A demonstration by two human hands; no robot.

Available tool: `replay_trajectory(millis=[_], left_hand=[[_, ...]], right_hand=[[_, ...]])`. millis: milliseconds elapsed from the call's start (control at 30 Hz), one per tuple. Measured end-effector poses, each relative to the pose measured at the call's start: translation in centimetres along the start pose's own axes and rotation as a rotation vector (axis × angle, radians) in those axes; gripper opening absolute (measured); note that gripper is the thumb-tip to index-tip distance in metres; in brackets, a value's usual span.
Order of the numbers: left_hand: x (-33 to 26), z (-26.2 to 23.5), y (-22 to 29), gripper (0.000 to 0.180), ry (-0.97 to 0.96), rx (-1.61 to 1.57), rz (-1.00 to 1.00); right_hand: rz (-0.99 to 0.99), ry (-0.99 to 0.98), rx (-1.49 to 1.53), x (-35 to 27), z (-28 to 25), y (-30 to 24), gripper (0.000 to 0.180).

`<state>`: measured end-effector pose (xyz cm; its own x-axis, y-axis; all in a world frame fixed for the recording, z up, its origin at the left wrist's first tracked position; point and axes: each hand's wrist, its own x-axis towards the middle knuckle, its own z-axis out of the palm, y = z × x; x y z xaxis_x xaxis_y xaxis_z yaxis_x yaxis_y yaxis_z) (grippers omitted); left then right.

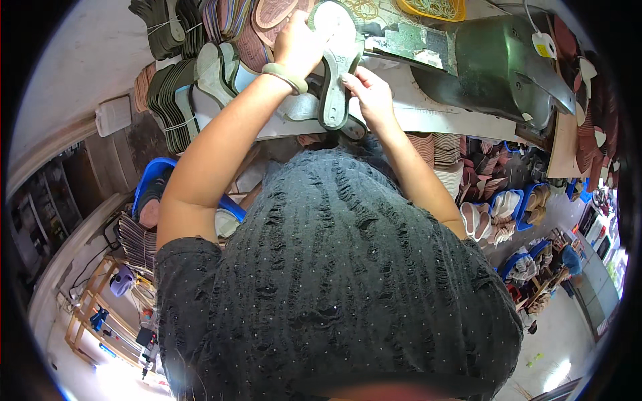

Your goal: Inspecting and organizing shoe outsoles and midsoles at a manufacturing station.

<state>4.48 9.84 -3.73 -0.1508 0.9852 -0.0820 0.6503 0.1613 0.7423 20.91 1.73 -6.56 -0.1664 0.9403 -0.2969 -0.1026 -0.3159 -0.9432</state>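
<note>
A pale grey shoe insole (340, 63) with a darker edge stands out in front of me over the white workbench, its wide end away from me. My left hand (297, 47), with a pale bangle on the wrist, is closed at the upper left edge of the insole. On the opposite side, my right hand (371, 97) pinches the insole's right edge near its narrow middle. Other grey insoles (301, 107) lie beneath and beside it on the bench. Light glare washes out the wide end.
Tied stacks of dark insoles (170, 110) stand at the left of the bench. A large dark green machine (491, 67) fills the right side. A yellow basket (435, 8) holds rubber bands. Blue bins (507, 207) with shoe parts stand at right, another blue tub (150, 177) at left.
</note>
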Motion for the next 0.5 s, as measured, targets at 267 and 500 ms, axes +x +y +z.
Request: replay_trajectory(millis=[267, 500], left_hand=[[-2.0, -2.1, -3.6, 0.064, 0.041, -0.494, -0.075], [-9.0, -7.1, -4.2, 0.080, 0.450, -0.143, 0.168]], right_hand=[[0.116, -0.148, -0.129, -0.3, 3.7, -2.4, 0.021], [-0.422, -0.436, -0.529, -0.3, 8.1, -1.7, 0.031]])
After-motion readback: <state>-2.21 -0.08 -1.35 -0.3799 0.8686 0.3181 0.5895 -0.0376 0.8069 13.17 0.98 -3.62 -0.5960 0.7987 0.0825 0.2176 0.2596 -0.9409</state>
